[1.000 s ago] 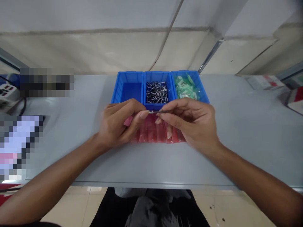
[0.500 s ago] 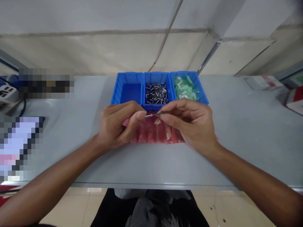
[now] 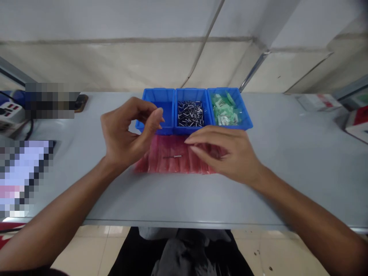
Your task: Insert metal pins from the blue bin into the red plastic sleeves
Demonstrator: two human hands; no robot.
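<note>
Pin [image 3: 172,156] lies loose on the red plastic bags [image 3: 149,163], at 6 o'clock from the middle blue bin [image 3: 191,92], which holds more pins [image 3: 190,113]. My left hand [image 3: 126,130] is open and loosely curled at 10 o'clock from the pin, holding nothing. My right hand [image 3: 224,153] is open too, nearly flat at 3 o'clock, over the bags; I cannot tell whether it touches them. A careless brush of that hand could knock the pin across the slick plastic and onto the desk [image 3: 287,172]. Unlike a moment earlier, the pin is out of my fingers, and my hands have moved apart.
</note>
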